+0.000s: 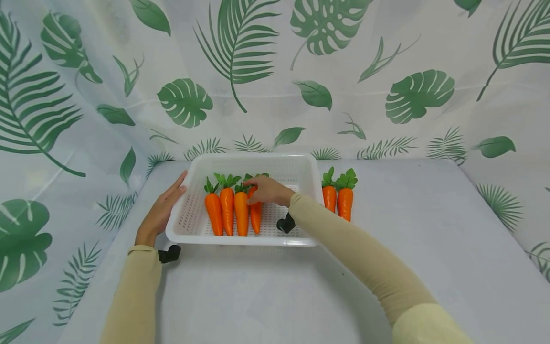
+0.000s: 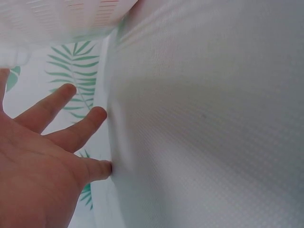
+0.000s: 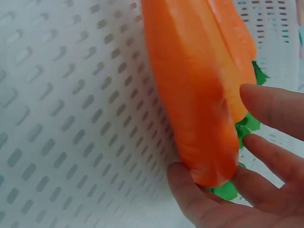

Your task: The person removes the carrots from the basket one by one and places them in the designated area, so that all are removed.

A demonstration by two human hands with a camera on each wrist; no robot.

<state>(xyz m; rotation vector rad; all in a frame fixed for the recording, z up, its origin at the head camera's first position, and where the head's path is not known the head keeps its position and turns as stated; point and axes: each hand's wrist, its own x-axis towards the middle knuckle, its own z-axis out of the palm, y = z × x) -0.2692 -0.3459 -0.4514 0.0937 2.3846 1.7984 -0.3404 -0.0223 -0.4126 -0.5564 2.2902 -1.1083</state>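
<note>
Leaf-print sheet (image 1: pixel 275 114) hanging behind tabletop (image 1: pixel 240 296). Left hand (image 1: pixel 161 210) resting spread beside basket (image 1: pixel 275 241); right hand (image 1: pixel 271 189) pinching carrot (image 1: pixel 256 220) near top, glossy skin maybe inviting slip, knocking neighbours (image 1: pixel 241 215) askew.

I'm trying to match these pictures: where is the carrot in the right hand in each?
Head: the carrot in the right hand, just below and left of centre.
Left wrist: I can't make it out.
Right wrist: large, in the upper middle.
Shared landmark: the white basket, in all three.
</note>
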